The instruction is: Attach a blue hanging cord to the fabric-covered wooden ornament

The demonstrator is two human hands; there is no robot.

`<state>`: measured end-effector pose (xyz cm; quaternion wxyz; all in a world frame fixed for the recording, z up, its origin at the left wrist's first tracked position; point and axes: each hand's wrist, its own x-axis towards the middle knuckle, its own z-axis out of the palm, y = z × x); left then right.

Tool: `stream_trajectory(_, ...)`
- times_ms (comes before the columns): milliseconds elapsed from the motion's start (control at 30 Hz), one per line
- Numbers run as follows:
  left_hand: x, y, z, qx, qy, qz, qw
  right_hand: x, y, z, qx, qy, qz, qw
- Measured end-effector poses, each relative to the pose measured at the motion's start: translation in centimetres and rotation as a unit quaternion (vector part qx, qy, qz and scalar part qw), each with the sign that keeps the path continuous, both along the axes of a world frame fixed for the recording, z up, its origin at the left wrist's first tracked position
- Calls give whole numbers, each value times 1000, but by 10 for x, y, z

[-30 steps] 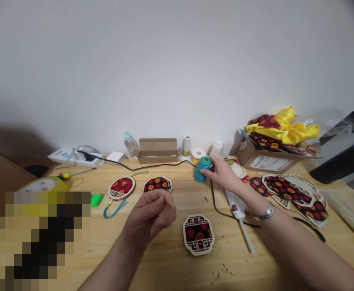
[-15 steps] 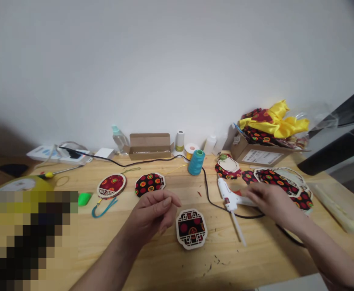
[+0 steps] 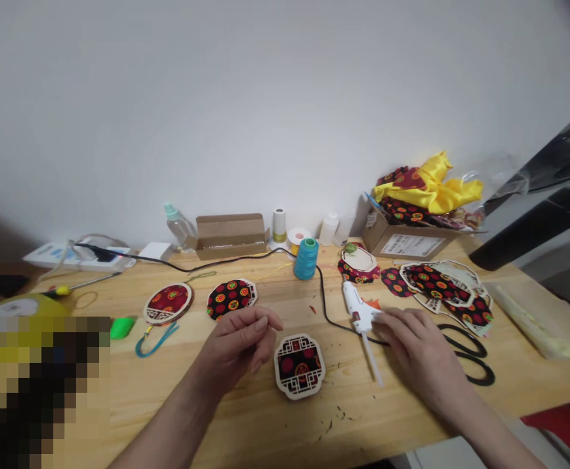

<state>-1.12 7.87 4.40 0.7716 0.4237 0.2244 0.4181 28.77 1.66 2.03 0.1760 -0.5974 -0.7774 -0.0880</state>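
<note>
My left hand hovers over the table with its fingers curled together; anything between them is too small to make out. Just right of it lies a lobed wooden-framed piece with dark patterned fabric and lattice trim. My right hand is on the handle of a white glue gun, fingers bent over it. The gun lies on its side, its glue stick pointing toward the front. Black scissors lie just right of my right hand, partly hidden by it.
A teal thread cone stands mid-table, with a black cord running past it. Fabric pieces lie at right before a full cardboard box. Two framed pieces, round and octagonal, lie at left.
My right hand has come down and nearer to me, over the gun's handle, uncovering the scissors' loops. The view has shifted slightly; my left hand keeps its curled pose.
</note>
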Motion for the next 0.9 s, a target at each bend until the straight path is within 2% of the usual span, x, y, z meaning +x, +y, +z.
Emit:
stream_trajectory(133,0,1,-1,2,0,1,1000,0,25,2,-27,-36,16,999)
stream_trajectory(300,1,2,-2,-4,5,4,1000,2,48,5,-96,-20,67,993)
stream_trajectory(600,0,2,-4,-8,22,4,1000,-1,96,19,-92,-34,46,994)
stream_trajectory(667,-1,2,-5,-7,28,6,1000,-7,92,30,-79,-34,33,996)
stream_trajectory(733,0,2,-6,-9,33,8,999,-17,74,44,-62,0,50,997)
stream_trajectory(767,0,2,-6,-11,35,9,999,-24,60,51,-48,53,86,994)
stream_trajectory(800,1,2,-7,-15,37,10,999,-31,44,57,-65,121,135,981)
stream_trajectory(833,2,2,-7,-21,41,10,999,-38,27,60,-41,200,167,965)
stream_trajectory(900,5,2,-8,-42,53,18,998,-52,-5,60,-29,238,183,953)
